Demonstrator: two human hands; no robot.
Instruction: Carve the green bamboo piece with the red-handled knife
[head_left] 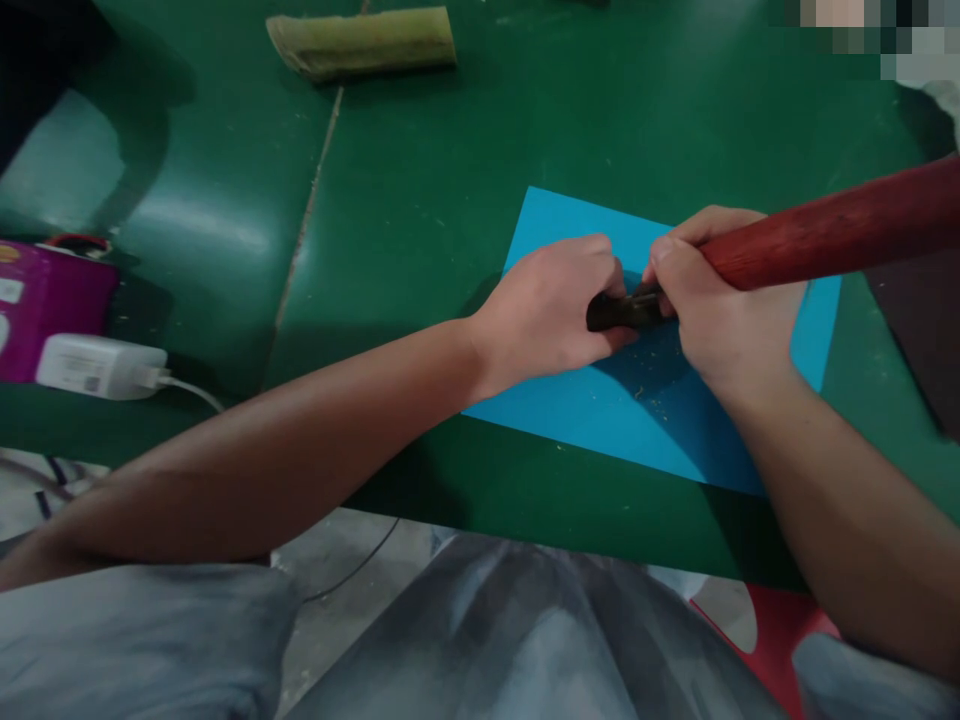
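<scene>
My left hand [551, 315] is closed around a small dark object [621, 310] over a blue sheet [592, 410] on the green table [420, 190]. My right hand [712, 300] is closed on a long red wooden handle [832, 230] that runs off to the right; its near end meets the dark object between my two hands. Small pale shavings lie on the blue sheet beneath my hands. What exactly the dark object is stays partly hidden by my fingers.
A split piece of pale green bamboo [364, 42] lies at the far edge. At the left sit a purple box [45, 300] and a white charger [101, 365] with its cable. A red stool [780, 630] shows below the table's near edge.
</scene>
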